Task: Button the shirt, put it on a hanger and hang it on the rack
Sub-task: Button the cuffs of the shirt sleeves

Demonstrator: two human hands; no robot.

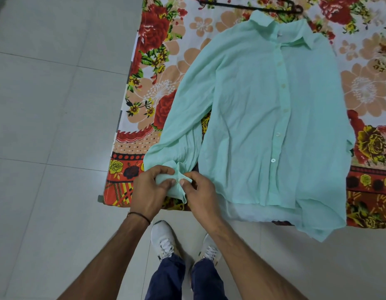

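Your left grip (151, 188) and right grip (199, 192) pinch the sleeve cuff (179, 192) of the mint-green thin-fabric shirt (252, 118) at the near edge of the red floral-sheeted surface (157, 68). A thin black hanger (252, 7) lies at the far edge, just beyond the collar.

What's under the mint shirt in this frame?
The shirt lies on a floral sheet, seen around it and between sleeve and body. Its hem overhangs the edge, above floor tiles. Anything lying beneath the fabric is hidden.
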